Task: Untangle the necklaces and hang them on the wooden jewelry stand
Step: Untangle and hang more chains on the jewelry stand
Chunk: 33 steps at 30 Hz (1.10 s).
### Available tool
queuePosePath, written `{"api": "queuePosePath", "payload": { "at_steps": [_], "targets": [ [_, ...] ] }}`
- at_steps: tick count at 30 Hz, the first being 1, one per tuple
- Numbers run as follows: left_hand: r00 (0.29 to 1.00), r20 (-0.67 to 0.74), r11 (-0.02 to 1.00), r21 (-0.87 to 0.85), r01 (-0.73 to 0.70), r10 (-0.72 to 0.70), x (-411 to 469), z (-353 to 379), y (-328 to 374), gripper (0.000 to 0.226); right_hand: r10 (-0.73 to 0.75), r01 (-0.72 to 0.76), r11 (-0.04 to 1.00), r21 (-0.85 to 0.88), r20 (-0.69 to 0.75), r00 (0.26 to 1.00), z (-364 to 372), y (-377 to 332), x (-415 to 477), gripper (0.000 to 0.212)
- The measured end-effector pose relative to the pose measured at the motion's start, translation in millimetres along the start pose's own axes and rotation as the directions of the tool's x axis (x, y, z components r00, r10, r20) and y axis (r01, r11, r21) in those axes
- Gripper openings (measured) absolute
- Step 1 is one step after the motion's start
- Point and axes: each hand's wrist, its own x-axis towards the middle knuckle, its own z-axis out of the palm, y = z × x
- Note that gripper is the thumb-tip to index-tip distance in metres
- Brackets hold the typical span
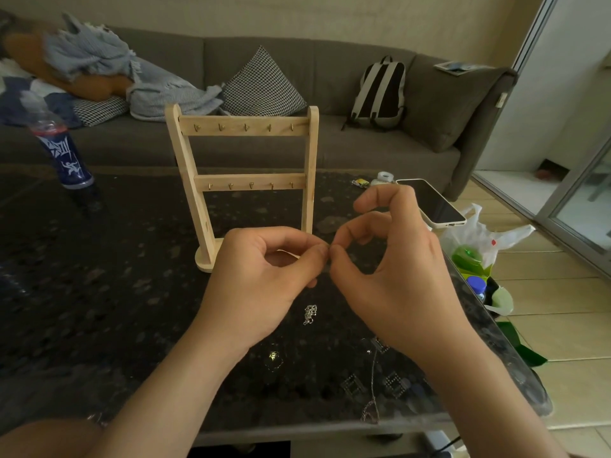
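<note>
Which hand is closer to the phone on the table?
Right. The right hand sits just left of the phone; the left hand is farther left, in front of the wooden jewelry stand.

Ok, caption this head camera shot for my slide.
Left hand and right hand pinch a fine chain before the wooden jewelry stand; silver clump below.

— What do the left hand point(261, 276) and right hand point(396, 276) pinch where their fingertips meet?
— Too fine to tell. The left hand hides part of the wooden stand's point(244, 127) base.
— The chain point(373, 371) by the right wrist?
— Faint; its upper end vanishes under the wrist. The bottle's point(66, 153) top is blurred.
</note>
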Motion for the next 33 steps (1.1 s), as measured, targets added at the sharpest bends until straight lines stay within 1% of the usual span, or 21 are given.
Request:
{"api": "queuePosePath", "payload": {
  "at_steps": [3, 7, 10, 13, 16, 19, 23, 27, 30, 33],
  "targets": [
    [1.0, 0.004, 0.999, 0.028, -0.024, 0.024, -1, 0, 0, 0.007, 0.024, -0.024, 1.0, -0.011, 0.021, 0.999, 0, 0, 0, 0.05],
    [0.996, 0.016, 0.987, 0.133, -0.092, 0.091, -2, 1, 0, 0.009, 0.054, -0.052, 0.998, -0.035, 0.041, 0.998, 1, 1, 0, 0.053],
    [0.991, 0.041, 0.975, 0.179, -0.13, 0.125, -2, 1, 0, 0.011, 0.095, -0.096, 0.995, 0.022, 0.054, 0.994, 0, -1, 1, 0.052],
    [0.987, 0.062, 0.965, 0.205, -0.161, 0.151, -2, 0, 1, 0.015, 0.135, -0.144, 0.986, 0.082, 0.097, 0.986, -1, -2, 2, 0.051],
    [0.984, 0.076, 0.961, 0.215, -0.171, 0.159, -2, 1, 2, 0.007, 0.145, -0.159, 0.982, 0.103, 0.133, 0.98, -2, -1, 2, 0.051],
    [0.976, 0.115, 0.944, 0.257, -0.209, 0.185, -2, 2, 4, 0.004, 0.165, -0.193, 0.972, 0.131, 0.199, 0.966, -2, 1, 3, 0.046],
    [0.947, 0.154, 0.887, 0.335, -0.318, 0.281, -4, 2, 6, 0.006, 0.198, -0.27, 0.938, 0.216, 0.307, 0.931, -3, 10, 4, 0.033],
    [0.908, 0.17, 0.789, 0.45, -0.418, 0.384, -5, 3, 1, 0.008, 0.255, -0.376, 0.879, 0.292, 0.379, 0.89, -2, 20, 4, 0.025],
    [0.881, 0.169, 0.726, 0.51, -0.462, 0.442, -5, 2, -2, 0.011, 0.33, -0.463, 0.832, 0.307, 0.398, 0.856, -1, 21, 4, 0.022],
    [0.863, 0.157, 0.695, 0.532, -0.483, 0.48, -5, 2, -6, 0.016, 0.395, -0.526, 0.795, 0.302, 0.401, 0.827, -2, 20, 4, 0.022]
  ]
}}
